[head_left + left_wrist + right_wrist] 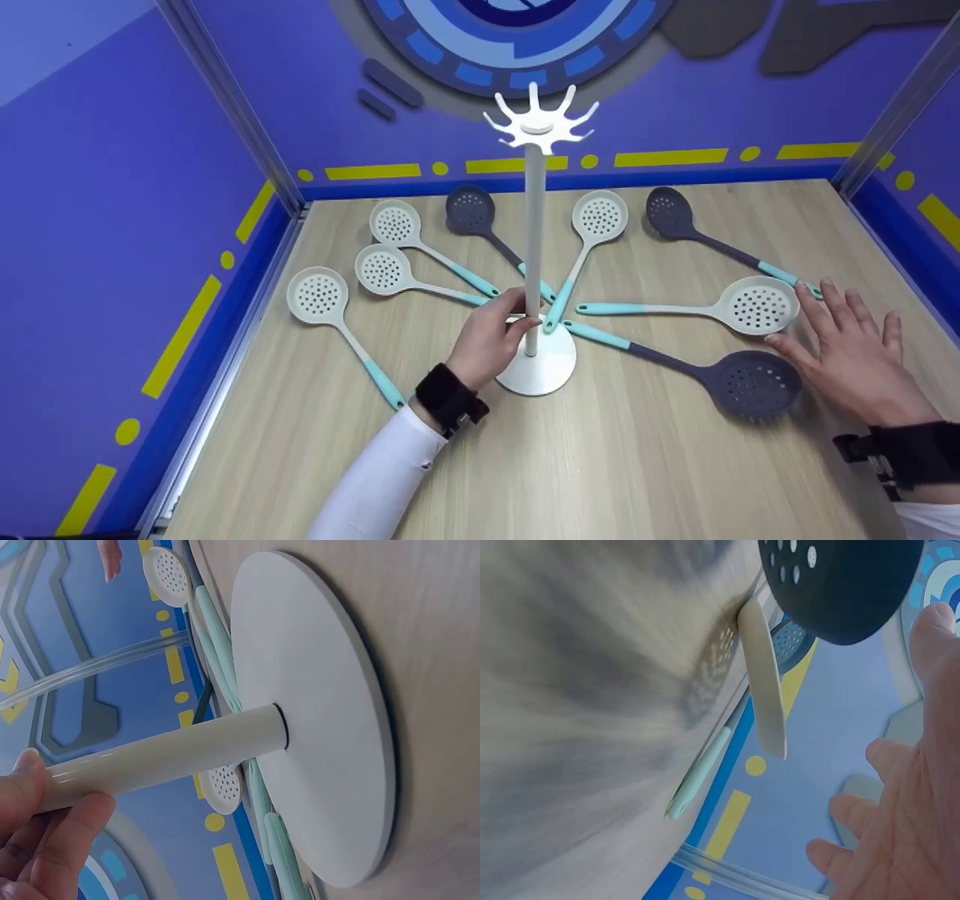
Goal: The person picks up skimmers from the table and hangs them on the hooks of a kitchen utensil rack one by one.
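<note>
My left hand (487, 337) grips the pole (534, 225) of a white utensil stand, low down above its round base (536, 379); in the left wrist view, thumb and fingers pinch the pole (172, 754). The stand's crown of hooks (538, 124) carries nothing. Over on the right, my right hand (862, 360) is spread with fingers extended, beside the head of a white skimmer (757, 306) with a turquoise handle. Contact between them is unclear. A dark skimmer (754, 384) lies just below, its handle end close to the base.
White skimmers (317, 295) (382, 270) (395, 223) lie to the left. Behind the stand are a dark skimmer (470, 210) and a white one (600, 216); another dark skimmer (670, 213) lies at the back right. Blue-purple panels (180, 225) wall in the wooden table (637, 465).
</note>
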The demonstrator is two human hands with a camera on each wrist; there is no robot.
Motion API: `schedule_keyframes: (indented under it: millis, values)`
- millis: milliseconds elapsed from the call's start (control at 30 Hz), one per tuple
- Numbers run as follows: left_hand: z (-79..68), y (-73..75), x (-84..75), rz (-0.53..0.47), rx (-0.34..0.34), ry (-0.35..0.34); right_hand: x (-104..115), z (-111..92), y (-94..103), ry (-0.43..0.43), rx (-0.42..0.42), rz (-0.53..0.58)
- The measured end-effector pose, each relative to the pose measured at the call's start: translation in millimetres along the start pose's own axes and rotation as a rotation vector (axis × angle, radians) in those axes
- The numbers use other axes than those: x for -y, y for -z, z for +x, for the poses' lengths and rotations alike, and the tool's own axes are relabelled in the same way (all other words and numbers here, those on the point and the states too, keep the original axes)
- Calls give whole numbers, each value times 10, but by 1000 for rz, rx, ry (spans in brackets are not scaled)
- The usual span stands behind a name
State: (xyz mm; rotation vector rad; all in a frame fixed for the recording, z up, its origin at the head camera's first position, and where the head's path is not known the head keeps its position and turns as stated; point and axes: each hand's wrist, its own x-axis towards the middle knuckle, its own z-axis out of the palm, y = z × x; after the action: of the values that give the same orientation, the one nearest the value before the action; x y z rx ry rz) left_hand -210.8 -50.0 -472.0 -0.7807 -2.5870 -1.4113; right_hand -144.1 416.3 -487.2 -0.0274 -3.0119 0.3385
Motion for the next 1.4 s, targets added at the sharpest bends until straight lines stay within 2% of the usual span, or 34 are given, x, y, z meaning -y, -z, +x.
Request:
schedule_keyframes:
  millis: [267,500,767,900,1033,1200,1400]
  values:
    - [64,-36,-12,28,-8,16,154,35,-6,39,-13,30]
    - [77,-85,-31,41,-29,-14,480,80,-44,101,-23,54]
    - [64,-132,-16,62,-54,-37,914,150,-265,245,-3,19]
    - [58,-154,-9,48,-50,-30,1089,164,-370,290,62,15]
    - [46,-183,-9,37,-51,-23,1246,169,-454,332,73,6]
    - [41,-219,5,18,-56,-11,1360,208,-518,397,38,-30]
    - [42,-227,10,17,-59,-14,1382,258,-545,384,24,-37]
